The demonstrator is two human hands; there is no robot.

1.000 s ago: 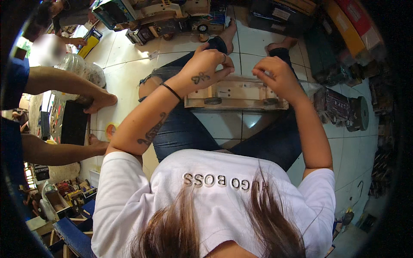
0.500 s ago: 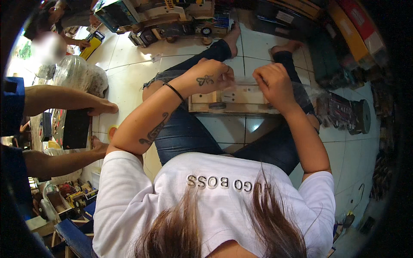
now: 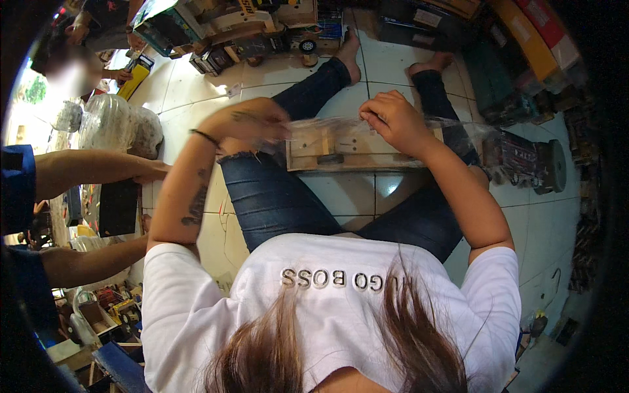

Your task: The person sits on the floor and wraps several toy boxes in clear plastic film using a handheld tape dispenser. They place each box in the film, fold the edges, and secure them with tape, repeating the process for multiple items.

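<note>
A wooden toy truck [image 3: 373,159] lies across between my legs, with one dark wheel showing. Clear plastic film [image 3: 314,128] covers its wooden bed and stretches rightward over its dark front end [image 3: 517,157]. Over the bed, my right hand [image 3: 396,121] is closed, thumb and fingers pinching the film. My left hand [image 3: 259,121] is beside the bed's left end, next to the film's edge. Motion smears its fingers, so their grip is unclear.
On the left, a co-worker's arms [image 3: 98,170] reach to a black box [image 3: 120,206]. Bulky wrapped bundles [image 3: 111,124] stand behind. Boxes and wooden toys [image 3: 255,46] line the far side; more boxes [image 3: 524,52] are stacked far right. Another person is at the far left.
My left hand has swung left, away from the truck's bed. My right hand has shifted slightly left over the film. The co-worker's arms have moved a little.
</note>
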